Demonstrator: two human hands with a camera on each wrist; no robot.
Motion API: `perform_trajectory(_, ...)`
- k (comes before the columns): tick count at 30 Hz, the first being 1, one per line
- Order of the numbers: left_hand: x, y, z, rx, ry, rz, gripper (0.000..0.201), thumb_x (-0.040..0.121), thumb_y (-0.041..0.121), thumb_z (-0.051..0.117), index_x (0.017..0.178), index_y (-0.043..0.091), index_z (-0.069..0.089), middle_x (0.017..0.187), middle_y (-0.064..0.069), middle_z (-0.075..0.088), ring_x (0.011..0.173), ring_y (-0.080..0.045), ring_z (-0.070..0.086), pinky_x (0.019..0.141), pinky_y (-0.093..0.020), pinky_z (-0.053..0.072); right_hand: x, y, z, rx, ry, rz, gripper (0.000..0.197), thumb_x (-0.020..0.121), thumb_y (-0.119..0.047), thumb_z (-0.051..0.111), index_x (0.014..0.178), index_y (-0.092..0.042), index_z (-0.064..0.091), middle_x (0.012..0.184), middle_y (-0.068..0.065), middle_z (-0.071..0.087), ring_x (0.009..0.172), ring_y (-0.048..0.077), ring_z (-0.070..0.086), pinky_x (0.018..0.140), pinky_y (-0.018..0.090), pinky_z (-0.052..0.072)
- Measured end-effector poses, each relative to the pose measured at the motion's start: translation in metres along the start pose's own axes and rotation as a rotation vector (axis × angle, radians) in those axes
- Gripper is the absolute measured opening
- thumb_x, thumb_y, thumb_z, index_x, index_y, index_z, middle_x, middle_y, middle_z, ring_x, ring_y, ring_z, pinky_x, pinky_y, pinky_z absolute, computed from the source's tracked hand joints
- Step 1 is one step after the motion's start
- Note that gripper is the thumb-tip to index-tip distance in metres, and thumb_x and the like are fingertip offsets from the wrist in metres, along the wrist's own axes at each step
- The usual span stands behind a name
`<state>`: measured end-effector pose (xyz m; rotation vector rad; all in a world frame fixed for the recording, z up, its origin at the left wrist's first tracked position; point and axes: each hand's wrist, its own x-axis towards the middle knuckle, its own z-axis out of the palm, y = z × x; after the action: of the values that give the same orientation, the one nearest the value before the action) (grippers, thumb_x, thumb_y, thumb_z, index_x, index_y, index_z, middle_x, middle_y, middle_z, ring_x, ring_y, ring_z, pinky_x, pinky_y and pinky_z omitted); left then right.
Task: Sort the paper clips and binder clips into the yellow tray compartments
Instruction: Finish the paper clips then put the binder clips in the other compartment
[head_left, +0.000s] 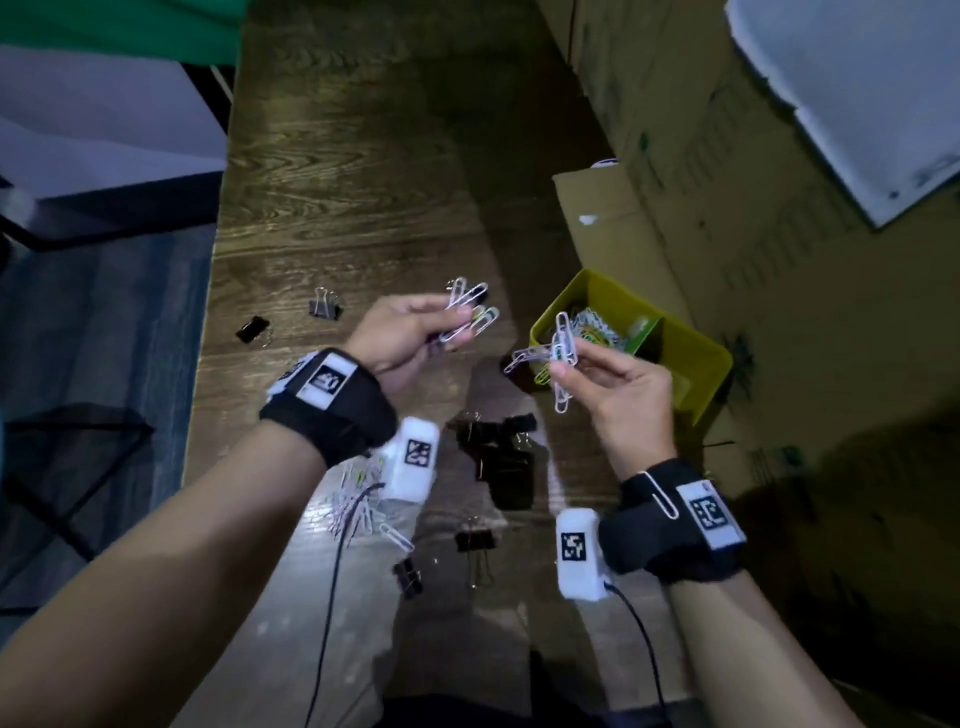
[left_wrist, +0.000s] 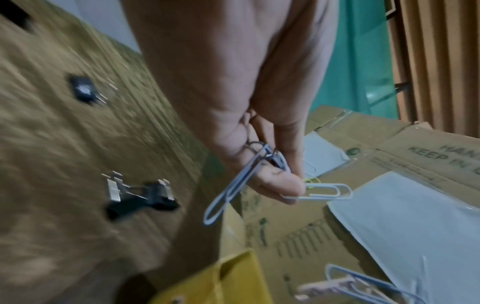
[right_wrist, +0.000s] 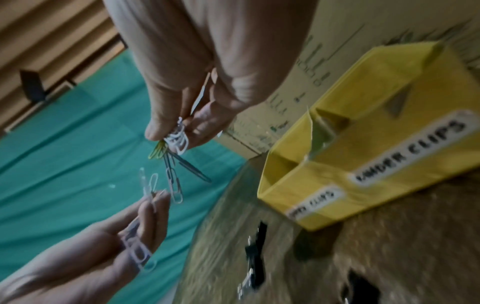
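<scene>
Both hands are raised above the wooden table (head_left: 337, 208). My left hand (head_left: 415, 332) pinches a bunch of white paper clips (head_left: 467, 312); the left wrist view shows those paper clips (left_wrist: 233, 185) held at the fingertips. My right hand (head_left: 608, 379) pinches another tangled bunch of paper clips (head_left: 556, 358), white with a green one, just left of the yellow tray (head_left: 701, 374). The tray's near compartment holds coloured paper clips (head_left: 597, 332). In the right wrist view the tray (right_wrist: 389, 123) carries labels for paper clips and binder clips. Black binder clips (head_left: 498, 452) lie on the table below my hands.
More binder clips lie at the left (head_left: 324, 306), (head_left: 253, 329) and near me (head_left: 475, 540). A heap of loose paper clips (head_left: 358, 509) sits under my left wrist. One paper clip (head_left: 660, 493) hangs on my right wrist strap. Cardboard boxes (head_left: 727, 182) stand along the right.
</scene>
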<state>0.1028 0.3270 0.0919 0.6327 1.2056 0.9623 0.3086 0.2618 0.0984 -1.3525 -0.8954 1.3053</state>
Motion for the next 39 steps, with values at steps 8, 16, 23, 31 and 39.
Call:
perform_trajectory(8, 0.075, -0.017, 0.123, 0.527, -0.141, 0.073, 0.012, 0.076, 0.002, 0.071, 0.088, 0.001, 0.072, 0.077, -0.017, 0.069, 0.068, -0.024, 0.062, 0.064, -0.03, 0.052, 0.055, -0.027, -0.047, -0.061, 0.179, -0.098, 0.03, 0.074, 0.007, 0.072, 0.1, -0.005, 0.066, 0.09, 0.006, 0.07, 0.065, -0.005, 0.066, 0.068, 0.012, 0.053)
perform_trajectory(16, 0.077, -0.047, 0.111, 1.495, -0.413, 0.264, 0.025, 0.087, 0.024, 0.058, 0.104, 0.006, 0.064, 0.097, -0.016, 0.067, 0.092, -0.03, 0.063, 0.08, -0.032, 0.051, 0.1, -0.006, -0.049, -0.334, 0.176, -0.052, 0.033, 0.075, 0.0, 0.074, 0.107, 0.002, 0.066, 0.091, 0.004, 0.065, 0.075, 0.005, 0.06, 0.064, 0.002, 0.046)
perform_trajectory(23, 0.045, -0.061, 0.065, 1.588, -0.699, 0.476, 0.027, 0.093, 0.03, 0.051, 0.112, 0.015, 0.062, 0.101, -0.008, 0.07, 0.087, -0.022, 0.065, 0.078, -0.036, 0.053, 0.108, 0.027, -0.028, -0.755, -0.035, 0.003, 0.04, 0.077, -0.014, 0.076, 0.115, -0.007, 0.065, 0.107, 0.009, 0.07, 0.089, 0.013, 0.065, 0.083, 0.022, 0.051)
perform_trajectory(31, -0.007, -0.057, 0.007, 1.177, -0.366, 0.596, 0.029, 0.087, 0.004, 0.055, 0.112, 0.014, 0.067, 0.11, 0.0, 0.069, 0.095, -0.008, 0.063, 0.087, -0.013, 0.047, 0.086, 0.037, -0.005, -0.82, -0.221, -0.028, 0.039, 0.08, -0.027, 0.073, 0.116, -0.016, 0.065, 0.117, 0.004, 0.067, 0.104, 0.013, 0.062, 0.095, 0.032, 0.049)
perform_trajectory(39, -0.02, -0.089, -0.13, 1.603, -0.224, 0.147, 0.051, 0.095, 0.029, 0.046, 0.144, 0.022, 0.031, 0.153, -0.009, 0.024, 0.138, -0.029, 0.029, 0.112, -0.045, 0.026, 0.011, 0.039, 0.055, -0.82, -0.505, -0.191, 0.018, 0.086, -0.025, 0.067, 0.102, -0.017, 0.071, 0.099, 0.0, 0.068, 0.085, 0.008, 0.06, 0.08, 0.019, 0.049)
